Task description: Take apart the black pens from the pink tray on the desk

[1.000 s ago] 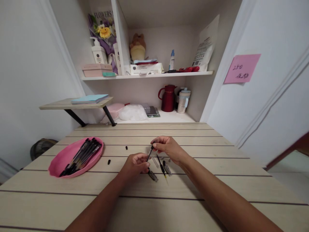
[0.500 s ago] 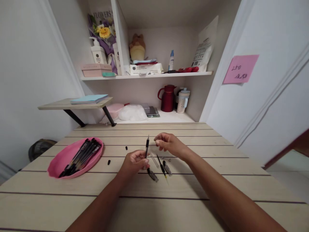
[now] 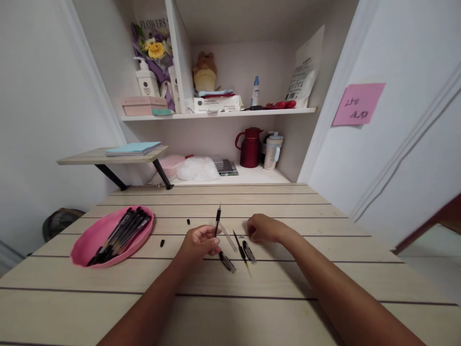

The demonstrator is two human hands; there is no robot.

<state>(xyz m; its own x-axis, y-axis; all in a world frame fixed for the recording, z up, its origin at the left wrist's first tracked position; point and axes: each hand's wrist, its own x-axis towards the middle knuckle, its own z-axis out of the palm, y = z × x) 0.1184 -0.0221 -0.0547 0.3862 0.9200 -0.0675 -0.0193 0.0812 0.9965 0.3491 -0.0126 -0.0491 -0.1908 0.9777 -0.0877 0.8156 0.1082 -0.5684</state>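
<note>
Head view: the right hand (image 3: 260,228) has just come down to the tabletop (image 3: 201,312), whereas half a second ago it was raised beside the upper end of the pen (image 3: 218,216), and a second ago its fingers were at that end. As I judge it, handling of that end has paused, and the left hand (image 3: 200,240) alone supports the pen. The left fingers are closed round its lower part, holding it nearly upright, black grip and thin point uppermost, just above the middle of the tabletop; a second ago it leaned toward the right hand. The right fingers are curled under with their tips hidden, so I cannot tell whether they grip anything. A small piece that lay there half a second ago is now out of sight, either covered or picked up; another small piece (image 3: 241,236) shows just left of that hand. The loose parts between the hands look unmoved: a clear tube (image 3: 228,238), a refill with a black grip (image 3: 241,247), a right-hand cap (image 3: 249,252), and a nearer cap (image 3: 227,262) toward the tabletop's near edge. Two black plugs (image 3: 162,243) lie left of the left hand, and the pink tray (image 3: 79,247) of black pens (image 3: 124,233) sits by the tabletop's left edge, also unchanged.
</note>
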